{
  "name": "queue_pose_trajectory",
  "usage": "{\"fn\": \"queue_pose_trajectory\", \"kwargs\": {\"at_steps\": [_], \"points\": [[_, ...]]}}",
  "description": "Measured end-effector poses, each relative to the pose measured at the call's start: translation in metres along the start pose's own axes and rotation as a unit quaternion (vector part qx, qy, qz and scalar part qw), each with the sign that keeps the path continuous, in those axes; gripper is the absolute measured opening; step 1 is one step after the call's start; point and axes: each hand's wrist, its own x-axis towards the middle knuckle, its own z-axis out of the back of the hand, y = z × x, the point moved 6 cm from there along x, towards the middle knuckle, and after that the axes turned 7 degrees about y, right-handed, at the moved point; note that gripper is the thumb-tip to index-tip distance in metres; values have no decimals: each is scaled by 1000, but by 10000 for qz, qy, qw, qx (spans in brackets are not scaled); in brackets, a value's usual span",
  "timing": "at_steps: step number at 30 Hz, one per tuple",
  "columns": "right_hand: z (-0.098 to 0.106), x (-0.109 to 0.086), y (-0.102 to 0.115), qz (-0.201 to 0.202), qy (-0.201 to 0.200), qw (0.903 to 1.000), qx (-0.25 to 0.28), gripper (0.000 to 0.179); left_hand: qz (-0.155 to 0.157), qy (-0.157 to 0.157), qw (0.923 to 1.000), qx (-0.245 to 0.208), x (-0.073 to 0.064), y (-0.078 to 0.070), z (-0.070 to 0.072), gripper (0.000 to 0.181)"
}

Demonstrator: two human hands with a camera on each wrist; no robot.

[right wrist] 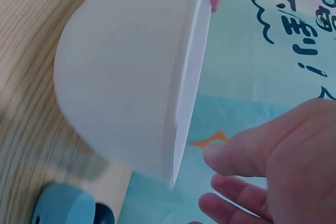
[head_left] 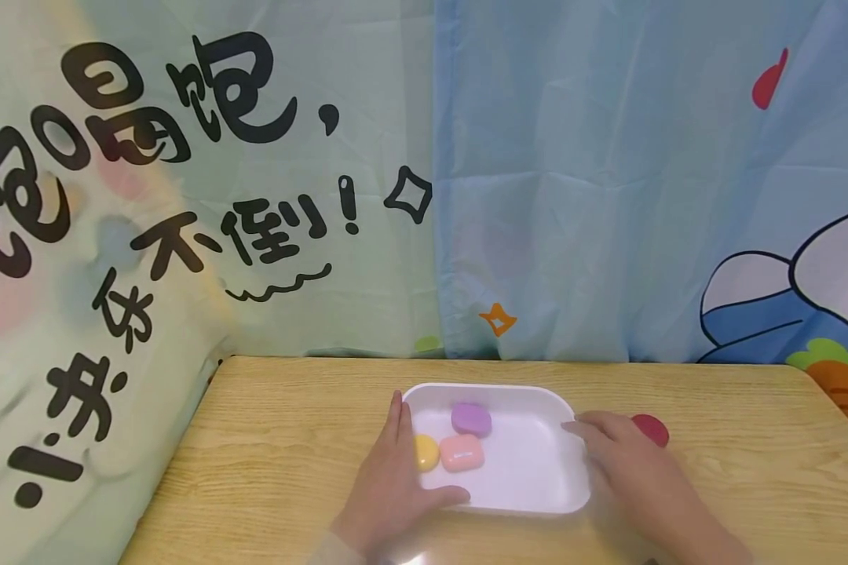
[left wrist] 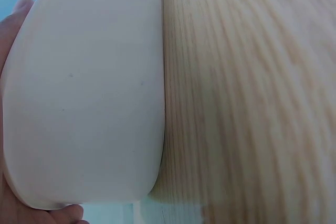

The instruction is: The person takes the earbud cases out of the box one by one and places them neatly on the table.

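Printed curtains (head_left: 537,157) hung beyond the table (head_left: 290,424). Only the head view showed me purple, yellow and pink pieces (head_left: 462,453) inside the central white tray (head_left: 530,467); only the right wrist's revealed a gap between tray and loose-fingered right hand (head_left: 636,463). The left hand (head_left: 393,480) gripped the tray's left end.

On my head feed, I see a pale fabric sleeve (head_left: 335,551) at the near left; both hands (head_left: 399,479) are bare.
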Motion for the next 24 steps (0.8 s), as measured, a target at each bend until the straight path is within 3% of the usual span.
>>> {"fn": "queue_pose_trajectory", "kwargs": {"at_steps": [7,19,24], "points": [[-9,9,14,-60,101,9999,34,41,-3,-27,10000,-23,-1,0,0,135],[-18,18,33,318,-577,9978,90,36,-9,-34,10000,5,0,-1,1,135],[-24,22,39,300,-622,9973,238,37,-49,-68,10000,30,-1,0,0,135]]}}
